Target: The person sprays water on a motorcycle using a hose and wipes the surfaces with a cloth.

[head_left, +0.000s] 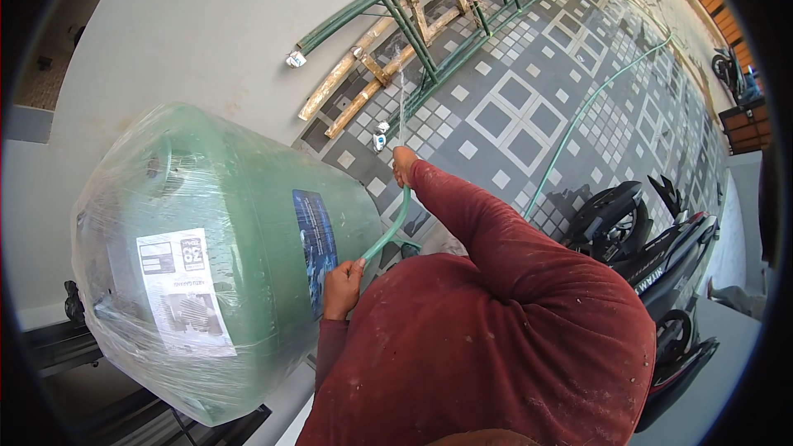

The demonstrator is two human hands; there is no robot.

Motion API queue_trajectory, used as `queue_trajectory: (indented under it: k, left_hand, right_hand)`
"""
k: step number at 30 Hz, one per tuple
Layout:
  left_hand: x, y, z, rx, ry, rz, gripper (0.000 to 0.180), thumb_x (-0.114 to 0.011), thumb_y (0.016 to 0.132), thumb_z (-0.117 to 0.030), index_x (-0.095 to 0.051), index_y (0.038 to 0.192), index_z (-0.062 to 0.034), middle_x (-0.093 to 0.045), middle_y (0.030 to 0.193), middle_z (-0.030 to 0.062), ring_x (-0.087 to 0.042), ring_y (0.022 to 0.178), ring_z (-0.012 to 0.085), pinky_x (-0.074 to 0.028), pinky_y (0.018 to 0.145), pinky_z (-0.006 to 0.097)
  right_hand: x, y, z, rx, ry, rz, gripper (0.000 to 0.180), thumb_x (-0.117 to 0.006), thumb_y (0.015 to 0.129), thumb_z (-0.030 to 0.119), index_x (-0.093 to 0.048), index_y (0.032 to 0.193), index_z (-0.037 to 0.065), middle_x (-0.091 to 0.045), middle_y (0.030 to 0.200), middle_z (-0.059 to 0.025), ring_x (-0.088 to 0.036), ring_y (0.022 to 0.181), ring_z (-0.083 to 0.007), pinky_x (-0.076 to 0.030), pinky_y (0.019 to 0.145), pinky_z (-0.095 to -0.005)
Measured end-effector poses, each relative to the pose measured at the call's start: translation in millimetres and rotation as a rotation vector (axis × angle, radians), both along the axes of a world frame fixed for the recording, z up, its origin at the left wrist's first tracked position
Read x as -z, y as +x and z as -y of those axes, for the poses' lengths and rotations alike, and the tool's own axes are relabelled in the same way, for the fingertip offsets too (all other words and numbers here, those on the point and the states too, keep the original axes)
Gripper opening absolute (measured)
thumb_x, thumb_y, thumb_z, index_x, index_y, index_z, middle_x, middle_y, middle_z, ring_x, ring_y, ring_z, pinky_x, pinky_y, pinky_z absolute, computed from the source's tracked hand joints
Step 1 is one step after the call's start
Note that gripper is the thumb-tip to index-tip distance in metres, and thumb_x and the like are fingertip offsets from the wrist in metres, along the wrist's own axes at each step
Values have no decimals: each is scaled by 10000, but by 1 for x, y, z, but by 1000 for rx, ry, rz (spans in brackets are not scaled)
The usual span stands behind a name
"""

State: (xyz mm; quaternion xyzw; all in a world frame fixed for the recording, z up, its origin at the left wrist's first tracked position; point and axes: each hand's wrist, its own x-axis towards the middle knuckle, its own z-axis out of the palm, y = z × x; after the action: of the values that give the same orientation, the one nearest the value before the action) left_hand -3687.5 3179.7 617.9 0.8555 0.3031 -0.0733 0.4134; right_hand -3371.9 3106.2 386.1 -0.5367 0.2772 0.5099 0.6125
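Right arm (496, 223) extended forward, right hand (404, 166) curled closed, left hand (343, 288) curled, lower

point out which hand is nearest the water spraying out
The right hand: it grips the green hose where water sprays out, while the left hand holds it farther back.

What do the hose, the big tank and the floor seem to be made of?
Hose: probably soft rubber or plastic, smooth and green; it bends in an easy curve.
Tank: likely moulded plastic, pale green, though the shiny, wrinkled clear wrap hides its finish.
Floor: apparently ceramic or stone tile, judging by its grey-and-white squares; gloss unclear.
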Motion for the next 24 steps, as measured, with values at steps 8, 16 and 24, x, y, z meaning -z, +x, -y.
queue_trajectory:
  k: [8, 16, 24]
  left_hand:
    - [6, -32, -10, 108, -28, -9, 504, -580, 962, -445, -653, 766, 14, -561, 586, 159, -541, 524, 259, -401, 529, 404]
    - [8, -40, -14, 168, -30, -89, 499, -575, 962, -445, -659, 787, 15, -600, 628, 168, -584, 563, 291, -424, 546, 402]
    - [6, -25, -10, 238, -44, -54, 507, -581, 956, -450, -656, 779, 19, -633, 657, 178, -616, 593, 307, -440, 562, 411]
  right_hand:
    - [99, -56, 21, 182, 183, -173, 406, -549, 835, 460, -421, 648, 123, -371, 516, -40, -350, 403, -187, -268, 395, -352]
    - [48, -72, 48, 267, 181, -71, 402, -496, 857, 418, -372, 619, 119, -358, 514, -80, -351, 401, -220, -267, 393, -375]
    - [-4, -62, 67, 215, 2, -24, 353, -436, 858, 395, -371, 635, 129, -341, 501, -51, -299, 371, -195, -228, 381, -376]
